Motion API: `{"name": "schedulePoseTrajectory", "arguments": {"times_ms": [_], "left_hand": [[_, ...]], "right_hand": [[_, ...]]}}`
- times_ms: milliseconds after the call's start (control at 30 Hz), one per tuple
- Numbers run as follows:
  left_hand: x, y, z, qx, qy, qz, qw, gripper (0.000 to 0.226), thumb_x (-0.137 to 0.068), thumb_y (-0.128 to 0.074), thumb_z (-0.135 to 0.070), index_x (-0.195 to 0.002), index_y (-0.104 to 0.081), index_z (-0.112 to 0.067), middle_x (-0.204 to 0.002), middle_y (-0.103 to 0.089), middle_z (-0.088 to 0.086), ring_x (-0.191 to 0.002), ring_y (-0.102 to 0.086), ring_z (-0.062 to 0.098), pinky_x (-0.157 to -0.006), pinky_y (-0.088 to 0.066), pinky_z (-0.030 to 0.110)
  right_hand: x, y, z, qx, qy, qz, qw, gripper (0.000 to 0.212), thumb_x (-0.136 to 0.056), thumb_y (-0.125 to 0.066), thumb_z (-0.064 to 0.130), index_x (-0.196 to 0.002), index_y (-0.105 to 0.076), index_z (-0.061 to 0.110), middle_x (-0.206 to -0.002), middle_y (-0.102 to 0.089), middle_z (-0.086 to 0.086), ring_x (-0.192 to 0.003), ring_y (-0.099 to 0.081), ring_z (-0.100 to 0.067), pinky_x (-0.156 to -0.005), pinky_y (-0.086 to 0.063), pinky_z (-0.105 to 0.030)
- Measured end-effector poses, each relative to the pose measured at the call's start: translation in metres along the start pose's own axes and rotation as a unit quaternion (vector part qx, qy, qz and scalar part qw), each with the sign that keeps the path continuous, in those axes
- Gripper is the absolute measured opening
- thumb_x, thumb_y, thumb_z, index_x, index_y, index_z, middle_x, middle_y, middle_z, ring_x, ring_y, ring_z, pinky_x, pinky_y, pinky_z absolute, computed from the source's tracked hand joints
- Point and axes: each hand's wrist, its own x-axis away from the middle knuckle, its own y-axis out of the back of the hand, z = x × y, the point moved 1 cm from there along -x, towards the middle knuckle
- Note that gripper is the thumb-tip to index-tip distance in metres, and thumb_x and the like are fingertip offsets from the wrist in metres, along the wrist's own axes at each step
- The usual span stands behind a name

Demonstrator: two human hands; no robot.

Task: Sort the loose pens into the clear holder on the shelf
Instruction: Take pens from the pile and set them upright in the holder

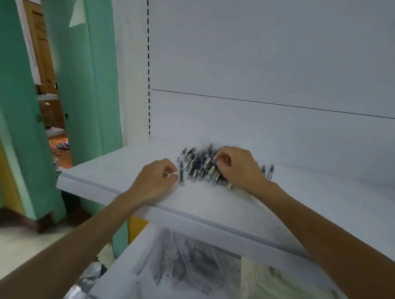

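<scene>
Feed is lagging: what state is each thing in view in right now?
pens: loose heap lying on the shelf.
left hand: fingers curled, tips at the leftmost pen; grip unclear.
right hand: fingers curled into the heap; grip unclear.
clear bag: lying on the lower shelf.
clear holder: cannot make it out.

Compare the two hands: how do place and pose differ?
The left hand sits beside the pens, at the pile's left edge; the right hand lies on the pile, hiding some. The left hand is nearer the shelf front; the right hand farther back. Both curl their fingers; what they pinch is unclear.
</scene>
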Motion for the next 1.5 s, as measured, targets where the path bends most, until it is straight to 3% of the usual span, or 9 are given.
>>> {"name": "schedulePoseTrajectory", "arguments": {"times_ms": [233,467,733,933,1033,1133,1300,1400,1500], "left_hand": [[-0.068,-0.006,0.016,-0.045,0.055,0.099,0.993,0.063,-0.078,-0.064,-0.054,-0.124,-0.047,-0.015,-0.118,-0.055,0.0,-0.101,-0.052,0.017,-0.083,-0.042,0.029],[-0.113,-0.001,0.042,-0.036,0.06,0.102,0.992,0.046,-0.083,-0.063,-0.024,-0.123,-0.048,-0.01,-0.115,-0.06,0.008,-0.093,-0.054,0.017,-0.073,-0.04,0.025],[-0.161,0.005,0.051,0.01,0.008,-0.013,1.0,0.028,-0.083,-0.062,-0.014,-0.108,-0.056,-0.003,-0.104,-0.06,0.01,-0.083,-0.051,0.016,-0.061,-0.038,0.023],[-0.186,-0.012,0.059,-0.094,-0.022,0.149,0.984,0.033,-0.083,-0.063,-0.041,-0.082,-0.058,-0.008,-0.083,-0.063,0.007,-0.072,-0.059,0.02,-0.07,-0.047,0.029],[-0.189,-0.013,0.059,-0.083,-0.017,0.192,0.978,0.027,-0.083,-0.066,-0.032,-0.091,-0.055,-0.01,-0.088,-0.068,0.01,-0.068,-0.062,0.021,-0.072,-0.052,0.032],[-0.192,-0.004,0.06,-0.148,-0.004,0.229,0.962,0.023,-0.089,-0.056,-0.022,-0.071,-0.042,-0.017,-0.087,-0.058,0.007,-0.079,-0.06,0.023,-0.056,-0.043,0.023],[-0.186,0.004,0.069,-0.237,-0.026,0.274,0.932,0.031,-0.094,-0.036,-0.008,-0.12,-0.05,-0.001,-0.11,-0.054,0.015,-0.095,-0.055,0.025,-0.074,-0.042,0.029],[-0.176,0.008,0.078,-0.244,-0.034,0.241,0.939,0.021,-0.093,-0.036,-0.004,-0.108,-0.051,0.0,-0.108,-0.054,0.017,-0.091,-0.053,0.025,-0.065,-0.037,0.025],[-0.161,0.009,0.08,-0.269,-0.039,0.203,0.941,0.032,-0.096,-0.041,-0.014,-0.125,-0.043,0.0,-0.123,-0.046,0.017,-0.111,-0.051,0.032,-0.076,-0.039,0.032]], "right_hand": [[-0.069,-0.02,-0.002,0.001,0.01,0.01,1.0,0.022,-0.093,-0.05,0.015,-0.11,-0.061,0.006,-0.104,-0.064,-0.007,-0.094,-0.059,-0.019,-0.086,-0.05,-0.035],[-0.105,-0.049,0.002,0.027,-0.007,0.07,0.997,0.022,-0.092,-0.051,0.016,-0.11,-0.061,0.007,-0.105,-0.063,-0.008,-0.092,-0.058,-0.019,-0.086,-0.051,-0.036],[-0.137,-0.067,0.002,0.073,-0.073,0.061,0.993,0.021,-0.089,-0.051,0.012,-0.108,-0.062,0.008,-0.109,-0.063,-0.009,-0.096,-0.059,-0.022,-0.084,-0.05,-0.033],[-0.161,-0.093,0.008,0.163,-0.104,0.092,0.977,0.021,-0.088,-0.051,0.01,-0.108,-0.059,0.009,-0.111,-0.06,-0.01,-0.098,-0.057,-0.026,-0.078,-0.046,-0.032],[-0.168,-0.107,0.012,0.261,-0.099,0.125,0.952,0.02,-0.093,-0.051,0.015,-0.11,-0.056,0.007,-0.111,-0.058,-0.012,-0.099,-0.058,-0.028,-0.073,-0.041,-0.031],[-0.173,-0.114,0.017,0.294,-0.103,0.148,0.939,0.017,-0.093,-0.053,0.02,-0.103,-0.053,0.007,-0.107,-0.057,-0.012,-0.093,-0.056,-0.029,-0.069,-0.039,-0.031],[-0.178,-0.122,0.029,0.231,-0.171,0.169,0.943,0.03,-0.087,-0.056,0.015,-0.068,-0.034,0.011,-0.072,-0.04,-0.001,-0.063,-0.044,-0.018,-0.054,-0.033,-0.025],[-0.178,-0.117,0.039,0.184,-0.197,0.121,0.955,0.033,-0.083,-0.056,0.012,-0.062,-0.03,0.013,-0.062,-0.036,0.0,-0.052,-0.034,-0.013,-0.047,-0.026,-0.022],[-0.171,-0.103,0.047,0.139,-0.22,0.054,0.964,0.034,-0.081,-0.054,0.011,-0.059,-0.028,0.013,-0.058,-0.032,0.001,-0.05,-0.03,-0.014,-0.047,-0.024,-0.022]]}}
